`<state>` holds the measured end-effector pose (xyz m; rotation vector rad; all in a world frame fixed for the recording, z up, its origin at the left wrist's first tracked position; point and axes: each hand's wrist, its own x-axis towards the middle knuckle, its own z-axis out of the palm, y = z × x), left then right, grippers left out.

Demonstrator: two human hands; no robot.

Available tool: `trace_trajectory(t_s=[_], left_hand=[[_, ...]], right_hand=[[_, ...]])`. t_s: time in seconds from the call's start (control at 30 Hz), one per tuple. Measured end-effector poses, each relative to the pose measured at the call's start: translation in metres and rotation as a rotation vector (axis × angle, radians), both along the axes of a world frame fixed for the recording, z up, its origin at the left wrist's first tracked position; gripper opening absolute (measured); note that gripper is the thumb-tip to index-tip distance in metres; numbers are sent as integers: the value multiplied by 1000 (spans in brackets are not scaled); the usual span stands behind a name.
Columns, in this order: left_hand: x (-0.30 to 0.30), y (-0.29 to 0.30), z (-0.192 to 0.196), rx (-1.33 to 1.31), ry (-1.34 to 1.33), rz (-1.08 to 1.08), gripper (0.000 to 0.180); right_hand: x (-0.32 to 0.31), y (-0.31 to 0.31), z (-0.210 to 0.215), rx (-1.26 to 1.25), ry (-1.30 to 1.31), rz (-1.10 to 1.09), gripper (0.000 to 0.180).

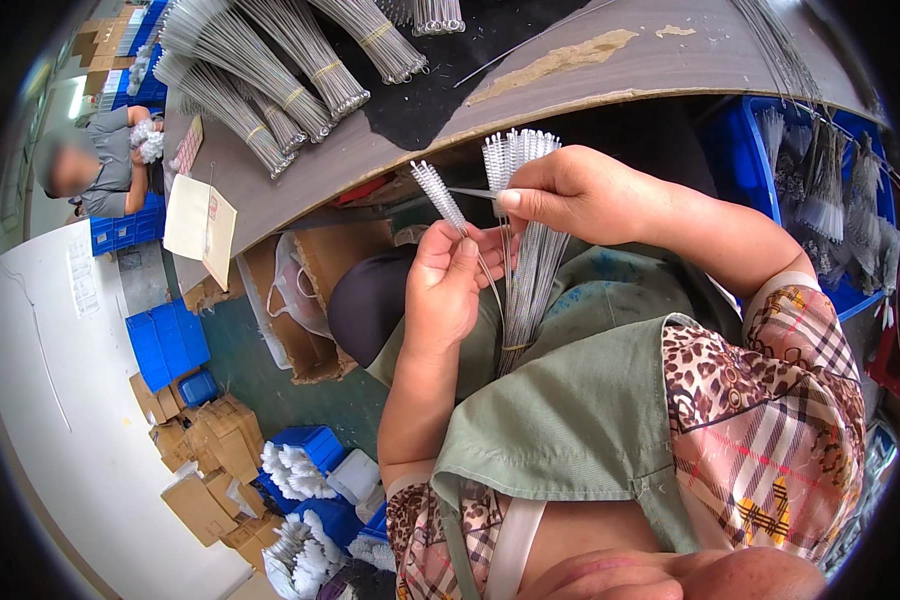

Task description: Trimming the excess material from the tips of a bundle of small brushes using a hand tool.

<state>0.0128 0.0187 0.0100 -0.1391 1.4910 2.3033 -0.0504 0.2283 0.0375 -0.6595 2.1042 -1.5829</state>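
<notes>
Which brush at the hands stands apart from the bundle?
The single brush in the left hand, its bristled head tilted left; the others' heads are crowded together in the bundle beside it.

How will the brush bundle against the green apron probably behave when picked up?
The bundle should stay together near its yellowish band, which cinches the stems. The bristled tops may splay, since no band shows there. The thin stems look straight, so probably springy rather than floppy.

Count: left hand (440,287), 1; right hand (567,195), 1; held brush bundle (532,280), 1; green apron (560,440), 1; co-worker (110,155), 1. Wire bundles (342,92) on surface (315,176) overlap: at least 6.
</notes>
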Motion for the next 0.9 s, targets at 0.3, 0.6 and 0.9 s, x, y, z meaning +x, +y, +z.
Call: trace_trajectory(t_s=[0.3,0.6,0.9], left_hand=[[0,-4,-4,42,2,-21,12],[5,-5,1,27,-34,29,10],[30,-21,-6,-362,95,236,19]], right_hand=[[-6,36,-44,-301,120,-236,33],[-4,36,-204,58,-922,-393,30],[-15,-29,-166,-769,-1386,11,33]])
